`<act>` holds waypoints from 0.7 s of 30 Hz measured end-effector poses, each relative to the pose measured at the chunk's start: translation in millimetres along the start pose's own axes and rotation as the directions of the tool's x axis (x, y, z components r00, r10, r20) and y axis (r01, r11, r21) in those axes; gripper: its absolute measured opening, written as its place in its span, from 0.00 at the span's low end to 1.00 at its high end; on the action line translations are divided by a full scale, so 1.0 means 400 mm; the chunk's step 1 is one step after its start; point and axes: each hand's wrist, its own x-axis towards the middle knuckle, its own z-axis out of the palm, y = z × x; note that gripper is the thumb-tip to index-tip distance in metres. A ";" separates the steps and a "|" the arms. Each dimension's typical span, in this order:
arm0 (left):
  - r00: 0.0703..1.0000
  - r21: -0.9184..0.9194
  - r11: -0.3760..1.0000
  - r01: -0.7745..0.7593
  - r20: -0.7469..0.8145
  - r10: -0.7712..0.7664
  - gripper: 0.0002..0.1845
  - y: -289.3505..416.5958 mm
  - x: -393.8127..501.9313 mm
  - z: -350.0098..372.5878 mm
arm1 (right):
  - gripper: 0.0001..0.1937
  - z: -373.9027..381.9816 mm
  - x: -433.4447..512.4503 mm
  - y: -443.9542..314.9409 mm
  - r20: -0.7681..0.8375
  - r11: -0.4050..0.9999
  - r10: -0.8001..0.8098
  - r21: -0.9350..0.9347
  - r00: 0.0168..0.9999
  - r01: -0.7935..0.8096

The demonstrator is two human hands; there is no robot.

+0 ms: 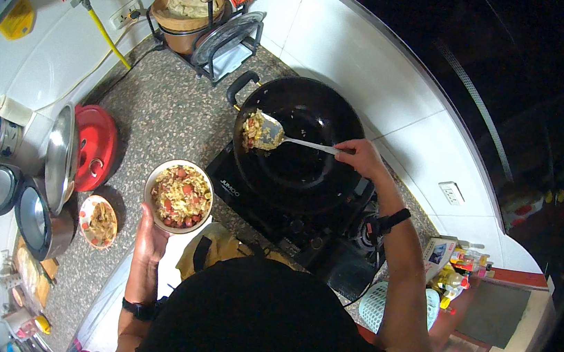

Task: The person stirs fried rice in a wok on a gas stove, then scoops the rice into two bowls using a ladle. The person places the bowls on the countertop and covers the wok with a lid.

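My left hand (151, 237) holds a round bowl (148, 193) by its near side, left of the stove. Fried rice (181, 196) with reddish sausage pieces fills the bowl almost to its rim. In my right hand (360, 156) is the handle of a metal spatula (311, 144), which reaches into a large black wok (307, 179). The spatula's blade lies at the wok's left wall, against a small heap of leftover rice (252, 130). A few stray grains dot the wok's dark inside. Beneath the wok sits a black gas stove (239, 187).
A black rack (154, 36) with a pot and lids stands at the back. Leftward are a red lid (94, 149), a steel lid (59, 150), a small dish of food (85, 229) and a rice cooker (54, 231). A pale blue basket (373, 303) and bottles (450, 281) are at right.
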 end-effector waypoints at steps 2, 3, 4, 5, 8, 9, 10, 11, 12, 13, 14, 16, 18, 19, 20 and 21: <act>1.000 -0.013 1.000 -0.003 0.019 0.004 0.46 -0.002 0.004 0.001 | 0.17 0.004 -0.001 0.004 -0.014 0.999 0.015 -0.050 1.000 -0.015; 1.000 -0.005 1.000 0.006 -0.008 -0.006 0.46 -0.002 0.006 0.001 | 0.17 0.004 -0.001 0.005 -0.001 1.000 -0.007 -0.014 1.000 0.007; 1.000 0.001 1.000 0.004 -0.006 -0.004 0.46 -0.003 0.008 0.002 | 0.18 0.004 -0.003 0.005 -0.005 1.000 -0.009 0.012 1.000 0.009; 1.000 0.000 1.000 -0.013 0.020 0.013 0.46 -0.004 0.010 0.002 | 0.18 0.003 -0.005 0.004 0.007 0.999 0.009 0.045 1.000 -0.009; 0.999 0.015 1.000 0.006 0.039 -0.006 0.46 -0.005 0.018 0.003 | 0.19 0.000 -0.013 -0.002 0.009 1.000 -0.004 -0.022 1.000 0.004; 1.000 0.040 0.999 0.016 0.017 -0.016 0.45 -0.005 0.023 0.004 | 0.19 -0.001 -0.016 -0.004 0.001 0.999 -0.004 -0.034 1.000 0.004; 1.000 0.053 0.999 0.013 0.020 -0.014 0.45 -0.006 0.027 0.006 | 0.19 -0.002 -0.021 -0.006 -0.002 0.999 -0.014 -0.034 1.000 0.014; 0.999 0.062 0.998 -0.005 0.048 0.002 0.45 -0.007 0.031 0.009 | 0.19 -0.004 -0.027 -0.007 -0.002 0.999 -0.011 -0.037 1.000 0.011; 0.999 0.073 0.997 0.005 0.036 -0.008 0.45 -0.006 0.033 0.011 | 0.19 -0.006 -0.036 -0.009 -0.018 0.999 -0.021 -0.033 1.000 0.021; 0.999 0.081 0.997 0.000 0.049 -0.004 0.44 -0.005 0.037 0.016 | 0.19 -0.010 -0.047 -0.009 -0.033 0.999 -0.018 -0.032 0.999 0.017; 0.998 0.089 0.996 -0.005 0.063 -0.001 0.44 -0.003 0.040 0.021 | 0.19 -0.013 -0.059 -0.011 -0.041 0.999 0.004 -0.033 0.999 -0.005; 0.994 0.101 0.995 -0.014 0.107 0.003 0.44 0.002 0.046 0.036 | 0.18 -0.031 -0.095 -0.012 -0.084 1.000 0.018 -0.012 0.996 -0.020; 0.985 0.105 0.994 -0.030 0.170 0.012 0.44 0.011 0.060 0.060 | 0.17 -0.049 -0.139 -0.019 -0.141 1.000 0.009 0.014 0.990 -0.007; 0.987 0.137 0.990 -0.022 0.159 0.000 0.44 0.015 0.067 0.074 | 0.17 -0.063 -0.163 -0.026 -0.178 0.999 -0.020 0.029 0.984 0.026; 0.986 0.165 0.986 -0.028 0.169 -0.001 0.44 0.019 0.076 0.091 | 0.17 -0.071 -0.185 -0.038 -0.212 0.999 -0.003 0.035 0.977 0.011; 0.982 0.189 0.981 -0.038 0.187 0.002 0.44 0.022 0.085 0.109 | 0.17 -0.075 -0.210 -0.053 -0.256 0.995 -0.053 0.070 0.965 0.074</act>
